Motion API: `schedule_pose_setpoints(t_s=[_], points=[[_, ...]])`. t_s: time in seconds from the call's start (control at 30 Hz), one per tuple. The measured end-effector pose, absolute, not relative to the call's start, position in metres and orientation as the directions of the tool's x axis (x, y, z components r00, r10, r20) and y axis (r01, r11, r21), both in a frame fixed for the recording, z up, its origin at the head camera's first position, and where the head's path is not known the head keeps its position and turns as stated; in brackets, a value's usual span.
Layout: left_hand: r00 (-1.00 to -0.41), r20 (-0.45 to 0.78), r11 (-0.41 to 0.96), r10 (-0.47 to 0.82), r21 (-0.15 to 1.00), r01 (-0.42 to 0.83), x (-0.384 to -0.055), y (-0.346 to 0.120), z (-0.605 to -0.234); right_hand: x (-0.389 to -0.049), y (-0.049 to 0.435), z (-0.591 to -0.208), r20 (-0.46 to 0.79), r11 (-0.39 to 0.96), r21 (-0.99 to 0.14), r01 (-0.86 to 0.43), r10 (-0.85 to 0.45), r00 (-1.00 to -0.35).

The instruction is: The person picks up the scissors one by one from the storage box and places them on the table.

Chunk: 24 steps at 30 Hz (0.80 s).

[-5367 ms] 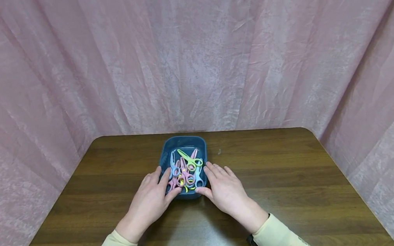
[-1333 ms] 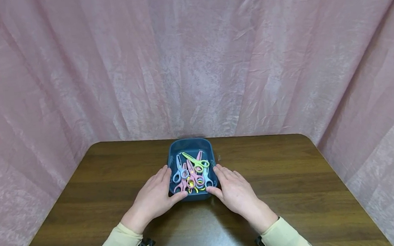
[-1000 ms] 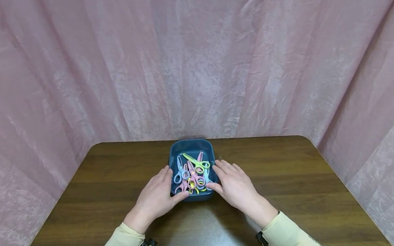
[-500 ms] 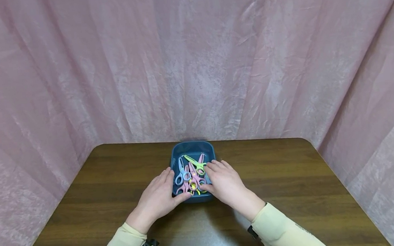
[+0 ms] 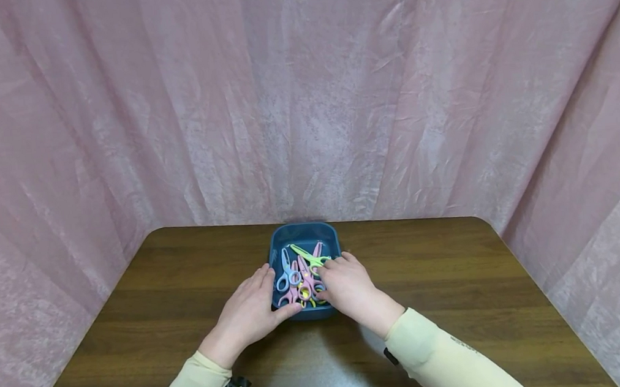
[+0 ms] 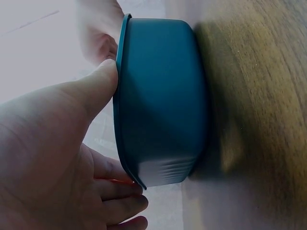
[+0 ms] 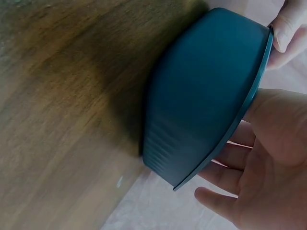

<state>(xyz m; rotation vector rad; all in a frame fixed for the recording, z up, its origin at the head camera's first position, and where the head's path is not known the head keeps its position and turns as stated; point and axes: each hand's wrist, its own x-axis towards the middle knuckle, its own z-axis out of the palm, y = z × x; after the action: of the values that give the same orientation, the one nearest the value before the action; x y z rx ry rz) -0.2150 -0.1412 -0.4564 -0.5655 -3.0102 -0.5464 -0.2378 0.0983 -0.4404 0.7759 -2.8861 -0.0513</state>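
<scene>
Blue box [image 5: 302, 228] is standing upright on the wooden table [image 5: 439, 280], toward the far edge, its long sides running near to far. Children's scissors are lying inside, piled toward the near end: blue scissors [image 5: 285, 259] at the left, pink scissors [image 5: 303, 266] in the middle, green scissors [image 5: 304, 253] slanting across farther back, a bit of yellow [image 5: 305, 293] showing beneath.

Left hand [image 5: 245, 313] is resting at the near left corner, thumb touching the near rim, fingers lying loosely straight along the left side; it is clenching nothing.

Right hand [image 5: 348, 285] is reaching over the right rim, fingertips inside among handles at the right. The rim and the hand itself are hiding those fingertips, so I cannot tell whether they are grasping scissors.

Pale sleeves [image 5: 451, 356] are covering both forearms; a pink curtain [image 5: 301, 96] is hanging beyond the table.
</scene>
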Motion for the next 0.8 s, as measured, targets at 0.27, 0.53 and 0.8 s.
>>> schedule_pose_setpoints(t_s=[0.27, 0.53, 0.8], points=[[-0.931, 0.098, 0.872, 0.351, 0.329, 0.363, -0.215, -0.141, -0.455, -0.241, 0.093, -0.437, 0.091, 0.863, 0.118, -0.492, -0.503, -0.860], [-0.929, 0.102, 0.869, 0.356, 0.331, 0.369, -0.215, -0.141, -0.455, -0.243, 0.088, -0.436, 0.029, 0.874, 0.127, -0.470, -0.476, -0.879], [-0.932, 0.095, 0.873, 0.350, 0.326, 0.362, -0.215, -0.141, -0.457, -0.246, 0.085, -0.437, 0.000, 0.878, 0.109, -0.466, -0.469, -0.883]])
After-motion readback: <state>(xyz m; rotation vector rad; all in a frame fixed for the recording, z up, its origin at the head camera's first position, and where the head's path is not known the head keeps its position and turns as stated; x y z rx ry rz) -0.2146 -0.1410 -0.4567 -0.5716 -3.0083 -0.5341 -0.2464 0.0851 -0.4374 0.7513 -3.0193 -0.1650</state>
